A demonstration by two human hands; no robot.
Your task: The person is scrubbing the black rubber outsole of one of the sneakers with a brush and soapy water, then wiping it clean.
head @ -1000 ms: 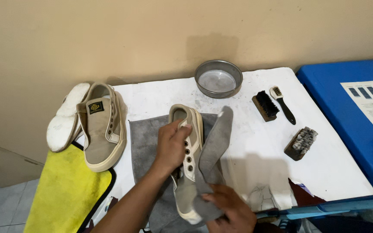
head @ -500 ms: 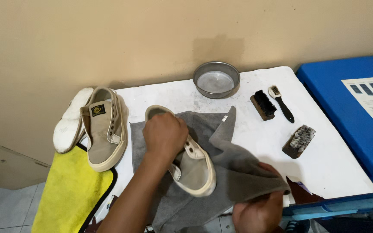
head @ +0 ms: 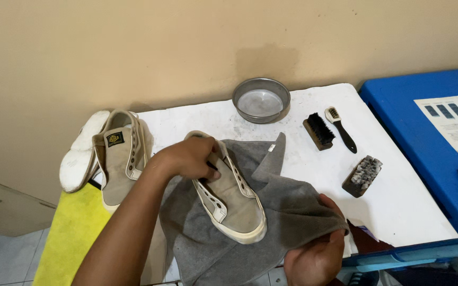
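A beige canvas shoe (head: 231,198) lies on a grey cloth (head: 287,209) spread over the white table (head: 398,201), its toe pointing toward me. My left hand (head: 186,158) grips the shoe at its heel and opening. My right hand (head: 314,254) clutches the cloth's near right corner and holds it pulled up beside the shoe's toe. A second beige shoe (head: 119,153) rests upright at the table's left end, next to a white insole (head: 80,153).
A round metal bowl (head: 261,99) stands at the back. Right of the cloth lie a black-bristle brush (head: 319,131), a small black-handled brush (head: 341,128) and a worn brush (head: 363,175). A yellow cloth (head: 72,233) hangs at the left. A blue surface (head: 425,137) borders the right.
The shoe has been laid flat, sole down, and turned toe-first toward me. My right hand has drawn the cloth's corner out to the right and up.
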